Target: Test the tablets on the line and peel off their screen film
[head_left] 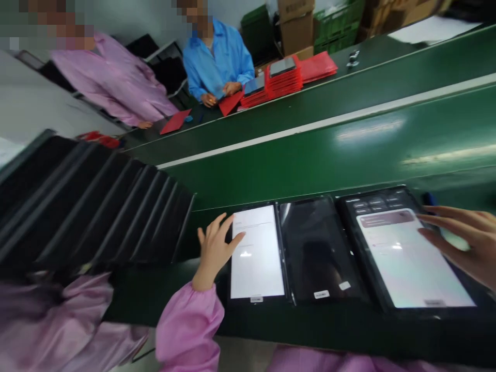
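Head | left tablet (257,258): white-lit | middle tablet (315,243): black | right tablet (413,268): lit

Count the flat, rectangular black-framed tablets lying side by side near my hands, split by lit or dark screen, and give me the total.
Flat, rectangular black-framed tablets with lit, mostly white screens: 2
Flat, rectangular black tablet with a dark screen: 1
Total tablets: 3

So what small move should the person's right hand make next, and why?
Probably a light tap by the right hand on the rightmost tablet: it is lit, and the fingertips are at its right edge, though contact isn't clear.
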`<state>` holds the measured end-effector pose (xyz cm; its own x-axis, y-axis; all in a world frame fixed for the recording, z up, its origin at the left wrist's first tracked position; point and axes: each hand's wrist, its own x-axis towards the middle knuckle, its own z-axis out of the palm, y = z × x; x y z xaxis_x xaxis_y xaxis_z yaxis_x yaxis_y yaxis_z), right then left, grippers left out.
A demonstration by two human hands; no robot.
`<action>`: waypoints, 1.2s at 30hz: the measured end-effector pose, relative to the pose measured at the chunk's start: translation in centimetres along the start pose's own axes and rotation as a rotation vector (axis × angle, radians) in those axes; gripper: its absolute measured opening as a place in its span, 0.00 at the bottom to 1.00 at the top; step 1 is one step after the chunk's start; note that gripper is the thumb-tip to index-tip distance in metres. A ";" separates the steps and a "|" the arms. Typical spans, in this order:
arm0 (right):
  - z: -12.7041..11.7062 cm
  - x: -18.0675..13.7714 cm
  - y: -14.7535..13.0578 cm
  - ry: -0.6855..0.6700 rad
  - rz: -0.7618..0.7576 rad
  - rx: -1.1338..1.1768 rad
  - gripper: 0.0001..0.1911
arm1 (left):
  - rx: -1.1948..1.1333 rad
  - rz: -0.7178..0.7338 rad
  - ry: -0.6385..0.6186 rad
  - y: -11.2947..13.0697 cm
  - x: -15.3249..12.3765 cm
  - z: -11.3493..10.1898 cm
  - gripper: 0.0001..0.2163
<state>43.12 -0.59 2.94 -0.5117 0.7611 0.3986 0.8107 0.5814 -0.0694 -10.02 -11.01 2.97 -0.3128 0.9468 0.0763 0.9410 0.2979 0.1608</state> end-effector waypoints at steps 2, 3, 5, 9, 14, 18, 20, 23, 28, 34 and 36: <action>-0.3 1.9 -2.0 0.018 -0.111 0.013 0.23 | -0.039 0.022 0.062 -0.4 0.0 0.1 0.23; -0.2 2.8 -2.8 0.001 -0.143 0.007 0.22 | -0.059 0.039 0.089 -0.7 0.0 0.3 0.24; 0.4 4.3 -3.8 -0.032 -0.175 0.000 0.23 | -0.088 0.077 0.111 -0.9 0.2 0.6 0.24; 1.9 6.0 -4.5 -0.099 -0.170 -0.003 0.26 | -0.071 0.098 0.096 -0.4 0.2 0.7 0.22; 2.9 6.4 -3.9 -0.146 -0.131 -0.041 0.36 | -0.005 0.051 0.033 0.6 0.1 0.2 0.22; 3.2 6.5 -3.4 -0.119 -0.135 -0.020 0.40 | 0.028 0.029 0.007 0.7 0.3 0.1 0.22; 3.1 6.7 -3.4 -0.120 -0.127 -0.007 0.42 | 0.032 0.030 0.000 0.9 0.5 0.3 0.23; 3.0 6.9 -3.5 -0.139 -0.111 0.016 0.44 | 0.031 0.039 -0.005 1.5 1.1 0.5 0.26; 2.9 7.0 -3.9 -0.064 -0.156 -0.010 0.42 | 0.027 0.065 -0.007 1.8 1.5 -0.4 0.16; 3.6 6.5 -3.7 0.009 -0.154 -0.001 0.40 | 0.046 0.000 0.058 0.5 1.1 -1.5 0.22; 4.1 6.4 -3.1 -0.029 -0.139 0.036 0.38 | 0.049 0.009 0.044 0.4 0.8 -1.2 0.20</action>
<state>36.20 3.62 1.99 -0.6266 0.6803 0.3802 0.7210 0.6912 -0.0486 -10.01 -10.25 4.32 -0.3089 0.9434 0.1211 0.9486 0.2963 0.1115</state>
